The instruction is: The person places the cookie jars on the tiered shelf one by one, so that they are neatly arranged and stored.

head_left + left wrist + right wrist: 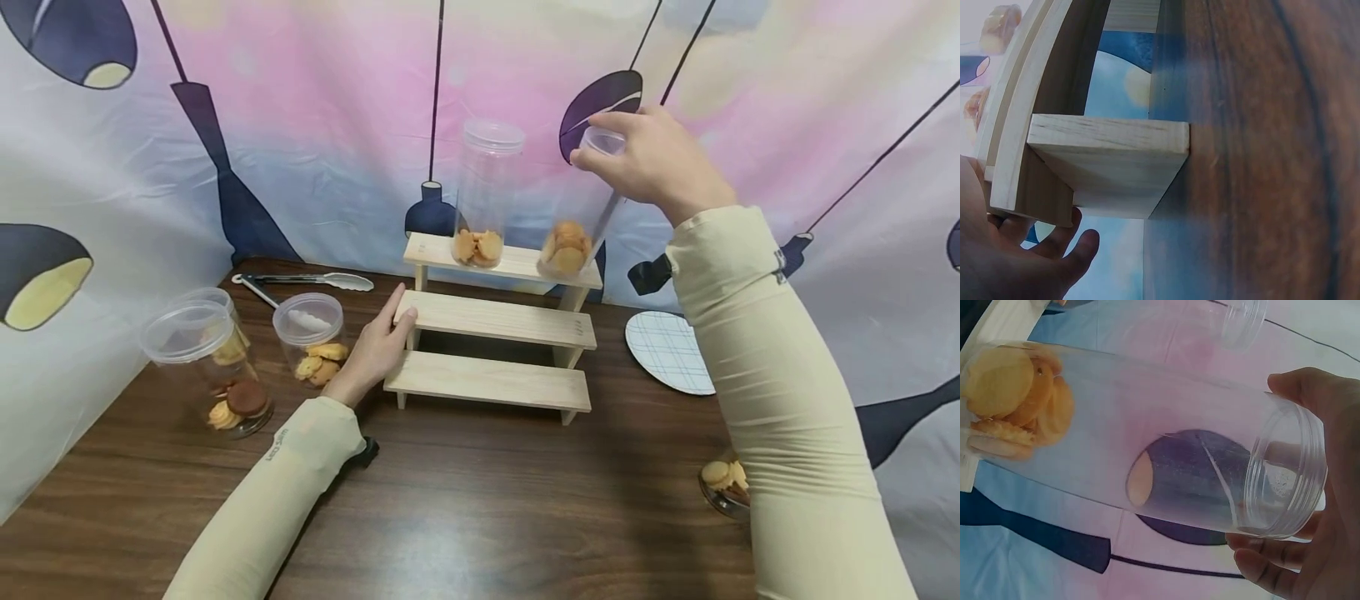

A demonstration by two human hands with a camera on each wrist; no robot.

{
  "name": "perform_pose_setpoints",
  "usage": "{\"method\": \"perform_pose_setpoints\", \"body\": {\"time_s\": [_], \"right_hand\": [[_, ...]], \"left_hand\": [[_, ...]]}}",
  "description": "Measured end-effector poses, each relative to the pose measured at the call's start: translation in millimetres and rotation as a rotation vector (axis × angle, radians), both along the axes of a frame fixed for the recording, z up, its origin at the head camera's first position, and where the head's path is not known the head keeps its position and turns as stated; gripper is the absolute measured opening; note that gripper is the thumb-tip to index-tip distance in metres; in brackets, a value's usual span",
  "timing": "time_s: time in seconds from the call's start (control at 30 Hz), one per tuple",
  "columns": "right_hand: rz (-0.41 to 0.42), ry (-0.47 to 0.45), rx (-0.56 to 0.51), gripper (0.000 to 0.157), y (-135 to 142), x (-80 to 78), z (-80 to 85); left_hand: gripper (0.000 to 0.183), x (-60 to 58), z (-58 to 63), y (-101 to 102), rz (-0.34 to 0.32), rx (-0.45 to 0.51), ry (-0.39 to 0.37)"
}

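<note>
A three-tier wooden stand (pixel 495 321) stands on the brown table. My left hand (pixel 373 350) grips the left end of its middle tier; in the left wrist view its fingers (pixel 1066 240) curl round the board's end. High at the right, my right hand (pixel 656 162) holds the lidded top of a tall clear jar (pixel 1160 431) from above. The jar's base, with round cookies (pixel 1013 394) inside, is at the right end of the top tier. To its left on that tier stands another tall jar (pixel 483 183) with some cookies at the bottom.
Left of the stand are several clear lidded jars of cookies, including a short one (pixel 309 333) and a larger one (pixel 202 350). Tongs (pixel 315 279) lie behind them. A white checked plate (pixel 670 350) and another cookie container (pixel 723 483) are at right, partly behind my right sleeve.
</note>
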State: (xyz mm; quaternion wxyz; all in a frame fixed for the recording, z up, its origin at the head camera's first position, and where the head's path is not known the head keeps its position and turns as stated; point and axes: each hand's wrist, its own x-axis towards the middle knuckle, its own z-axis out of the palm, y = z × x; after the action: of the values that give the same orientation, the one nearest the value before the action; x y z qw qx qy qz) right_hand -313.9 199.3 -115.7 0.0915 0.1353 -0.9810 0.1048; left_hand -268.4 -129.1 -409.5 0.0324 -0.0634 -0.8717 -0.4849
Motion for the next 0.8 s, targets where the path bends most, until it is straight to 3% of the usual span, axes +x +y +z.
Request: {"method": "perform_pose_setpoints", "body": {"time_s": [0.8], "right_hand": [[0.035,-0.043,-0.011,0.074,-27,-18.6,-11.0]], "left_hand": [[0.066,0.3,-2.6,3,0.021,0.012,-0.019]]}}
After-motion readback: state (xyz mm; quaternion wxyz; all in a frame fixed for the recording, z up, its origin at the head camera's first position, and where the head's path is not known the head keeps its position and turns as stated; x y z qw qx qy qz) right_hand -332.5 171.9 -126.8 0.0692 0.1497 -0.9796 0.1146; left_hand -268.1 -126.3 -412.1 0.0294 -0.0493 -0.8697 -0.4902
